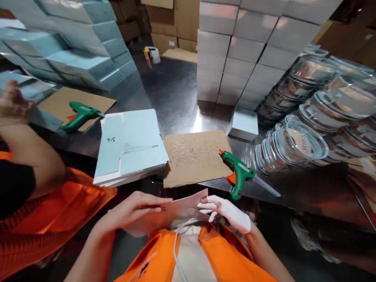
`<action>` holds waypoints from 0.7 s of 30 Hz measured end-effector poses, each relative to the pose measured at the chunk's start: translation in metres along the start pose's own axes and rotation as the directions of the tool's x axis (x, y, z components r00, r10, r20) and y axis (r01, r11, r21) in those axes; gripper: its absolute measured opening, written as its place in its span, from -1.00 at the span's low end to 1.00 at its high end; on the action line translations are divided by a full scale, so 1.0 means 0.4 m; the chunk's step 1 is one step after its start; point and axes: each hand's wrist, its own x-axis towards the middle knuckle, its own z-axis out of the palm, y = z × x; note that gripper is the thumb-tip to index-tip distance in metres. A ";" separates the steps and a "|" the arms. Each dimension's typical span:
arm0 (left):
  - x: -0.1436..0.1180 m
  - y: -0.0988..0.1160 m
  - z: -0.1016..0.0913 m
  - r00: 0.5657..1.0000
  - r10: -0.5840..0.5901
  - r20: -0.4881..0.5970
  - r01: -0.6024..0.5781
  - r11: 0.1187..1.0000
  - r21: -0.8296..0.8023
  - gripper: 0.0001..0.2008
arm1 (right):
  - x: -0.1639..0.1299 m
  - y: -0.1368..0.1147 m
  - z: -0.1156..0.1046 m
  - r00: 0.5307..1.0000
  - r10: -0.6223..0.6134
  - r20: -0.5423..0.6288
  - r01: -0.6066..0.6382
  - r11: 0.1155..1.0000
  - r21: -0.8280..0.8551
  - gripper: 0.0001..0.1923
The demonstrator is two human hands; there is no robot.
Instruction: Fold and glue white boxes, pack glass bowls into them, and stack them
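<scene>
Orange vest (152, 262) cloth lies closest to my camera, with a dark blue mark on its chest that I can't read and a white cord (177, 250) hanging down the front. Just beyond it, my left hand (141, 211) grasps a thin card (182, 209), held tilted in front of the table edge. My right hand (230, 213) is at the card's other end, fingers half bent; whether they pinch it, I can't tell.

On the table, a stack of flat white boxes (138, 141) carries a dark squiggle logo and rows of print too small for me to read. Beside it, a cardboard sheet (194, 160) bears a green glue gun (239, 170) whose side label is illegible from here. Lettering shows on a round label inside a glass bowl (299, 143), but I can't make out the words.
</scene>
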 end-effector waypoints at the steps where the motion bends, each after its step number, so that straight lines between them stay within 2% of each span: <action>1: 0.005 -0.004 -0.003 1.000 0.012 -0.010 -0.012 1.000 -0.009 -0.67 | 0.013 0.002 -0.001 1.000 0.019 0.016 -0.020 0.999 0.034 -0.08; 3: 0.002 -0.012 -0.006 0.998 0.019 -0.060 -0.019 1.000 -0.005 -0.68 | 0.031 0.005 -0.006 0.999 0.016 0.027 -0.018 0.999 0.043 -0.09; 5: -0.015 -0.012 -0.009 0.991 0.013 -0.130 -0.011 1.000 0.013 -0.69 | 0.034 0.006 -0.013 1.000 -0.019 -0.021 0.020 0.999 0.034 -0.13; 8: -0.044 0.003 -0.012 0.980 0.020 -0.200 -0.011 0.999 0.046 -0.70 | 0.021 -0.004 -0.011 0.995 -0.089 -0.055 0.084 0.992 -0.094 -0.16; 11: -0.042 0.019 -0.008 0.983 0.054 -0.178 -0.037 0.995 0.096 -0.69 | 0.023 -0.028 0.013 0.986 -0.150 0.079 0.166 0.949 -0.270 -0.25; 13: -0.023 0.020 0.004 0.981 0.080 -0.175 -0.051 0.985 0.165 -0.67 | 0.039 -0.036 0.030 0.975 -0.185 0.120 0.212 0.937 -0.276 -0.36; 15: -0.004 0.011 0.031 0.953 0.159 -0.259 -0.068 0.943 0.325 -0.63 | 0.057 -0.028 0.036 0.981 -0.176 0.076 0.188 0.962 -0.198 -0.39; 17: 0.007 -0.005 0.076 0.870 0.322 -0.374 -0.072 0.833 0.549 -0.58 | 0.069 -0.002 0.030 0.996 -0.087 0.005 0.087 0.994 -0.073 -0.33; 18: 0.009 -0.015 0.104 0.827 0.405 -0.391 -0.070 0.763 0.643 -0.55 | 0.071 0.014 0.026 0.999 -0.037 -0.015 0.037 0.999 -0.009 -0.29; 19: 0.010 -0.025 0.135 0.808 0.457 -0.371 -0.071 0.701 0.710 -0.49 | 0.072 0.030 0.022 1.000 0.000 -0.014 0.001 0.999 0.045 -0.25; 20: 0.011 -0.036 0.167 0.821 0.466 -0.331 -0.075 0.662 0.745 -0.36 | 0.071 0.043 0.020 1.000 0.022 0.006 -0.023 0.996 0.085 -0.22; 21: 0.010 -0.048 0.198 0.857 0.431 -0.284 -0.078 0.652 0.754 -0.17 | 0.069 0.052 0.020 0.998 0.031 0.050 -0.036 0.994 0.106 -0.19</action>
